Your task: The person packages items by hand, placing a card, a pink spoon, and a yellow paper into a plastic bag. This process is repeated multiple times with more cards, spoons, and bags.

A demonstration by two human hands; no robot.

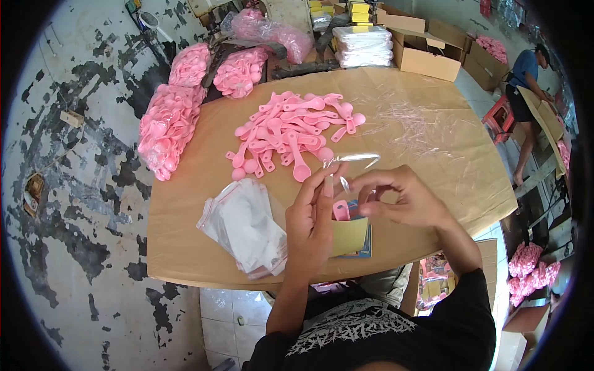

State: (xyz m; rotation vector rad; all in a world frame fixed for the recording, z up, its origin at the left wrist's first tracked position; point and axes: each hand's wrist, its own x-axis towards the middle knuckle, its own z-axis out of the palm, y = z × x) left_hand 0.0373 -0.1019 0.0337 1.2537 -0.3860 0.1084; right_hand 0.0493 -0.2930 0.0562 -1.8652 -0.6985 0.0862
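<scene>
handling clear film (352, 157) looks to be the step in hand; next calls for steady fingers. the left hand (311, 222) pinches it, nearly closed; the right hand (402, 196) is curled, its grip unclear. a pink scoop (341, 211) sits between them, over yellow card (349, 238); more scoops (291, 130) lie beyond the left.

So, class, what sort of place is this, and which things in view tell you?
Probably a small packing workshop: pink spoons are heaped on the table, clear plastic bags lie nearby, and open cardboard boxes stand behind.
</scene>
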